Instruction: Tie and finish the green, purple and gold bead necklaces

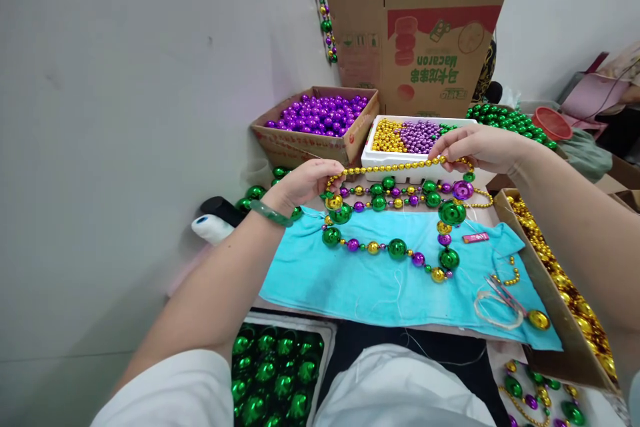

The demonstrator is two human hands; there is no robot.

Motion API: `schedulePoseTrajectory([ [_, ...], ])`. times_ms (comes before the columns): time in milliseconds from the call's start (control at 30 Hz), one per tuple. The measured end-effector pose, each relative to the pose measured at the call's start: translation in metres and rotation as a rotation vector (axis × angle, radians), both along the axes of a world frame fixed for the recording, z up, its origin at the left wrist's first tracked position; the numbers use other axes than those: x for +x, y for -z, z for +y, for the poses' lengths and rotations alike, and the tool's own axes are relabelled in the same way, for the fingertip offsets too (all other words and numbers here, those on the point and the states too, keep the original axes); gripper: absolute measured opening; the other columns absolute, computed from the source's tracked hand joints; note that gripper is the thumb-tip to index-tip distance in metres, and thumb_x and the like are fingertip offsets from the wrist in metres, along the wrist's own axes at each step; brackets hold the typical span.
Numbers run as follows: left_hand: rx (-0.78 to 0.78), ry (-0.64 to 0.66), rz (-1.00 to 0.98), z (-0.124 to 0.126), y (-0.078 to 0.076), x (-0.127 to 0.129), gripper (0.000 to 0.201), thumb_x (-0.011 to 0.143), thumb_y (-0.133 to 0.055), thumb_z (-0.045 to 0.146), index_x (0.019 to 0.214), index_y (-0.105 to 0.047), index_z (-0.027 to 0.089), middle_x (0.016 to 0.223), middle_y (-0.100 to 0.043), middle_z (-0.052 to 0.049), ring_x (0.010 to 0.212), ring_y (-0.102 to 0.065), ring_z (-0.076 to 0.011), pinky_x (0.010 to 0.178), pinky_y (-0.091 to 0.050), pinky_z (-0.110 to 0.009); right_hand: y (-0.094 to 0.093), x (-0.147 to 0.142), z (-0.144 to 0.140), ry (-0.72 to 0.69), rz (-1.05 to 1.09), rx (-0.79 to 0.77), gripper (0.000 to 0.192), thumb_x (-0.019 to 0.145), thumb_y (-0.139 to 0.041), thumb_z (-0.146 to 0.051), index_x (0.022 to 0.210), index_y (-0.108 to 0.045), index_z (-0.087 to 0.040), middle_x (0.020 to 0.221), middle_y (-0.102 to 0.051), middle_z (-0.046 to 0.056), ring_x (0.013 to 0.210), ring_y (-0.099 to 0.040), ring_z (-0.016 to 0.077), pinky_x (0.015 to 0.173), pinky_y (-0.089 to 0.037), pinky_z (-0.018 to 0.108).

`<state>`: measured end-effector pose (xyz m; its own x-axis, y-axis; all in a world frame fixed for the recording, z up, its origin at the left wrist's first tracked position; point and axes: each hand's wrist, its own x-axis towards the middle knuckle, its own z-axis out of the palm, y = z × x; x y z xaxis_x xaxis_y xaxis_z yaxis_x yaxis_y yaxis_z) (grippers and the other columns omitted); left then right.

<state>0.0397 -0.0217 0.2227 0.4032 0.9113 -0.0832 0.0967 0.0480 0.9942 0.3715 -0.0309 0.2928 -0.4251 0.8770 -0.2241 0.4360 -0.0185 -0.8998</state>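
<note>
My left hand (305,181) and my right hand (477,147) pinch the two ends of a taut strand of small gold beads (395,166), held above a turquoise cloth (370,280). A bead necklace (397,248) of large green, purple and gold balls hangs from the strand and lies looped on the cloth. A green bangle (270,213) circles my left wrist. Behind the strand stands a white foam tray (370,150) filled with small gold and purple beads.
A cardboard box of purple balls (320,115) sits at the back left, a tall carton (420,33) behind it. Gold beads fill a box (565,280) on the right. Green balls fill a tray (275,373) near my lap. Scissors (505,293) and a thread coil lie on the cloth.
</note>
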Motion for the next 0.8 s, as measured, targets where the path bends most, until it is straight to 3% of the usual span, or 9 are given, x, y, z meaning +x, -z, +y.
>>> schedulePoseTrajectory([
  [233, -0.031, -0.019, 0.017, 0.002, 0.006, -0.001, 0.023, 0.066, -0.074, 0.033, 0.070, -0.064, 0.013, 0.061, -0.061, -0.002, 0.053, -0.050, -0.0096, 0.052, -0.040, -0.023, 0.003, 0.004, 0.000, -0.013, 0.021, -0.068, 0.013, 0.065, -0.071, -0.026, 0.077, -0.070, -0.021, 0.066, -0.065, 0.005, 0.053, -0.050, 0.0129, 0.046, -0.041, 0.029],
  [333, -0.036, -0.018, 0.044, 0.003, 0.015, -0.004, 0.023, 0.066, -0.074, 0.035, 0.068, -0.063, 0.014, 0.060, -0.059, -0.002, 0.053, -0.049, -0.0095, 0.051, -0.038, -0.023, 0.017, 0.004, -0.002, 0.001, 0.037, -0.114, 0.014, 0.065, -0.074, -0.027, 0.077, -0.071, -0.022, 0.071, -0.067, 0.005, 0.059, -0.056, 0.0144, 0.050, -0.046, 0.029],
  [433, -0.074, 0.003, 0.132, 0.000, 0.039, -0.010, 0.023, 0.066, -0.072, 0.035, 0.064, -0.063, 0.014, 0.058, -0.055, -0.001, 0.053, -0.048, -0.0096, 0.050, -0.037, -0.022, 0.052, 0.002, -0.004, 0.012, 0.027, -0.183, 0.015, 0.065, -0.076, -0.029, 0.078, -0.071, -0.023, 0.075, -0.068, 0.005, 0.063, -0.059, 0.0153, 0.054, -0.048, 0.029],
  [633, -0.133, 0.111, 0.491, -0.006, 0.110, -0.019, 0.025, 0.068, -0.065, 0.039, 0.062, -0.063, 0.015, 0.055, -0.053, 0.000, 0.052, -0.045, -0.0100, 0.049, -0.032, -0.023, 0.154, -0.011, -0.002, -0.110, -0.056, -0.327, 0.029, 0.057, -0.082, -0.024, 0.084, -0.071, -0.022, 0.074, -0.068, 0.003, 0.070, -0.062, 0.0173, 0.064, -0.049, 0.031],
  [700, -0.110, 0.112, 0.641, -0.004, 0.125, -0.021, 0.026, 0.071, -0.062, 0.040, 0.061, -0.061, 0.016, 0.055, -0.053, 0.000, 0.052, -0.044, -0.0105, 0.050, -0.031, -0.023, 0.179, -0.016, 0.000, -0.147, -0.124, -0.305, 0.029, 0.057, -0.081, -0.022, 0.084, -0.071, -0.022, 0.073, -0.067, 0.002, 0.072, -0.062, 0.0179, 0.068, -0.048, 0.031],
  [800, 0.009, 0.023, 0.941, 0.006, 0.138, -0.022, 0.023, 0.074, -0.057, 0.038, 0.063, -0.060, 0.017, 0.059, -0.056, -0.001, 0.058, -0.048, -0.0136, 0.054, -0.035, -0.025, 0.201, -0.022, 0.006, -0.161, -0.148, -0.319, 0.020, 0.065, -0.076, -0.027, 0.084, -0.071, -0.021, 0.079, -0.068, 0.003, 0.072, -0.060, 0.0161, 0.070, -0.048, 0.031],
])
